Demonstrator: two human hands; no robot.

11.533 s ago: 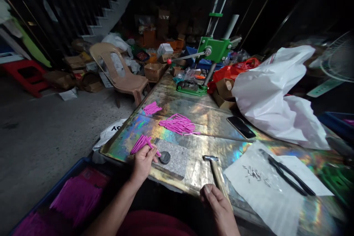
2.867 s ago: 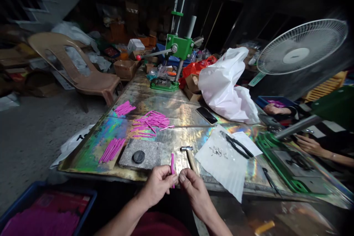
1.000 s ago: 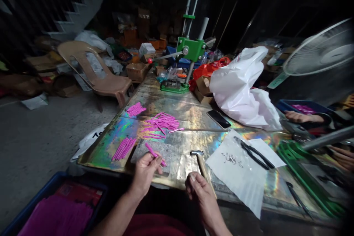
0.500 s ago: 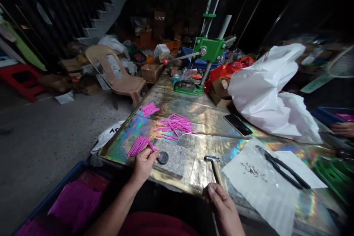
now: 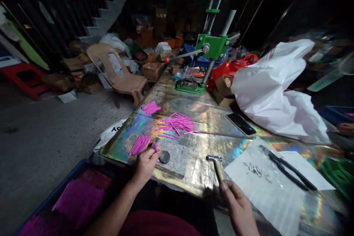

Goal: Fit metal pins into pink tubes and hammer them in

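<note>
My left hand point(image 5: 146, 162) pinches a short pink stick point(image 5: 155, 146) beside a round black disc point(image 5: 165, 157). The disc rests on a grey speckled stone slab point(image 5: 178, 155) at the table's near edge. My right hand point(image 5: 236, 199) has its fingers closed around the wooden handle of a hammer point(image 5: 215, 159), whose metal head points away from me over the tabletop. A neat bundle of pink sticks point(image 5: 139, 145) lies just behind my left hand. Farther back are a loose heap of pink sticks point(image 5: 177, 122) and another small bundle point(image 5: 151, 107).
On the right, white paper point(image 5: 240, 188) holds small metal pins point(image 5: 256, 170) and black-handled pliers point(image 5: 287, 167). Behind lie a phone point(image 5: 241, 124) and a white bag point(image 5: 271, 88). A green press point(image 5: 211, 46) stands at the back. A blue crate point(image 5: 52, 195) sits at lower left.
My right hand has moved right and onto the hammer's handle. My left hand stays by the disc with the pink stick; the view has shifted slightly.
</note>
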